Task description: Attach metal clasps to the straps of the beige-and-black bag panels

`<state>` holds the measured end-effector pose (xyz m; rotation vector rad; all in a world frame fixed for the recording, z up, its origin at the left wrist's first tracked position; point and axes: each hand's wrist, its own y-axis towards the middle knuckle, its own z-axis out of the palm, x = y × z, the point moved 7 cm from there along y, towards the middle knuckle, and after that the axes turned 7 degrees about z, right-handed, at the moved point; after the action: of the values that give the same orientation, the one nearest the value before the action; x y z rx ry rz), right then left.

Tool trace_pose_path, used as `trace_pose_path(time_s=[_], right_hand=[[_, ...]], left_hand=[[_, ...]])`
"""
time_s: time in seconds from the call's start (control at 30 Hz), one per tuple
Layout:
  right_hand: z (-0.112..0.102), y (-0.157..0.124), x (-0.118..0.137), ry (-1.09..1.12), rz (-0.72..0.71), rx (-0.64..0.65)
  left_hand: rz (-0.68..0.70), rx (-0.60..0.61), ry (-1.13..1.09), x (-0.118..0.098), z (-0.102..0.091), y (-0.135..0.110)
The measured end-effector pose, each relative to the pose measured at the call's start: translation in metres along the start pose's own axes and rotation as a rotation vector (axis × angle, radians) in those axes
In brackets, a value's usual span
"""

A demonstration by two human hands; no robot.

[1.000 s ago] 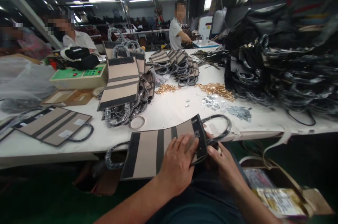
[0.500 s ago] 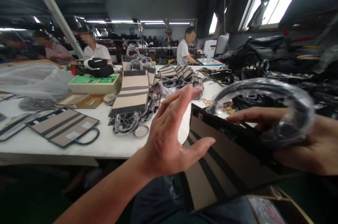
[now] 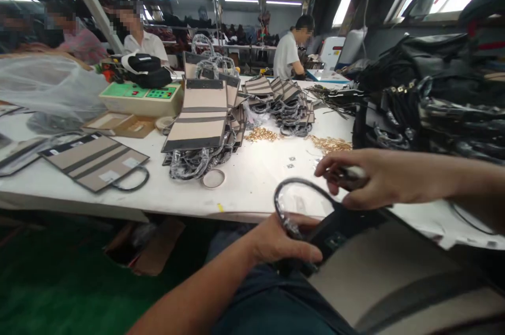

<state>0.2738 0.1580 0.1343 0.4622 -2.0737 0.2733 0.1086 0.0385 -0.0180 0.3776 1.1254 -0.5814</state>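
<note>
The white table (image 3: 252,185) stretches across the view. The bag panel (image 3: 382,272), beige with dark bands, slants off the table's near edge, its body running down toward the wearer's lap and its handle end nearest the tabletop; half a second ago it was tipped up higher, its handle out to the right. The right hand (image 3: 366,177) comes in level, above the table's near edge, palm down, fingers curled on a small pale object (image 3: 357,173) too blurred to name; earlier it gripped the panel's handle end. The left hand (image 3: 278,243), just off the table's near edge, reaches up from below and pinches the panel's end, thumb on top; before, it was raised with thumb and fingers spread. The plastic-wrapped handle (image 3: 303,181) arches against the table. Two tiny metal plates (image 3: 292,159) lie on the table.
</note>
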Motion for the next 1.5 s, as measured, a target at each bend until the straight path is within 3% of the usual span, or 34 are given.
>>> trace_pose_path(time_s=[0.03, 0.07, 0.13, 0.23, 0.37, 0.5, 0.57, 0.63, 0.73, 0.87, 1.0, 1.1, 1.27, 1.5], right_hand=[[0.048, 0.006, -0.021, -0.091, 0.084, 0.300], [0.082, 0.011, -0.041, -0.128, 0.126, 0.448], [0.124, 0.026, -0.077, -0.146, 0.179, 0.541], [0.151, 0.055, -0.116, -0.249, 0.171, 0.503], [0.157, 0.089, -0.134, -0.457, 0.084, 0.360], [0.155, 0.100, -0.142, -0.459, 0.093, 0.285], [0.141, 0.094, -0.135, -0.404, 0.050, 0.111], [0.121, 0.077, -0.124, -0.279, 0.007, -0.142], [0.104, 0.036, -0.123, 0.060, 0.078, -0.406], [0.128, 0.000, -0.136, 0.716, 0.083, -0.408], [0.152, -0.001, -0.150, 1.021, 0.036, -0.496], [0.158, 0.006, -0.156, 1.125, 0.025, -0.556], [0.162, 0.013, -0.161, 1.191, 0.039, -0.550], [0.170, 0.009, -0.152, 1.094, -0.061, -0.473]], left_hand=[[-0.021, -0.073, -0.051, 0.027, -0.009, -0.005], [-0.039, -0.192, -0.113, 0.053, -0.021, -0.010], [-0.087, -0.402, -0.190, 0.097, -0.043, -0.021], [-0.120, -0.599, -0.237, 0.134, -0.066, -0.029], [-0.121, -0.717, -0.332, 0.149, -0.081, -0.025], [-0.087, -0.750, -0.402, 0.153, -0.084, -0.019], [-0.061, -0.770, -0.432, 0.153, -0.085, -0.018], [-0.041, -0.801, -0.454, 0.152, -0.084, -0.017], [-0.037, -0.856, -0.467, 0.150, -0.082, -0.014], [-0.041, -0.925, -0.473, 0.144, -0.078, -0.008], [-0.044, -0.965, -0.485, 0.140, -0.075, -0.003], [-0.052, -1.009, -0.485, 0.140, -0.076, -0.003], [-0.061, -1.029, -0.504, 0.143, -0.077, -0.004], [-0.090, -1.026, -0.506, 0.146, -0.077, -0.004]])
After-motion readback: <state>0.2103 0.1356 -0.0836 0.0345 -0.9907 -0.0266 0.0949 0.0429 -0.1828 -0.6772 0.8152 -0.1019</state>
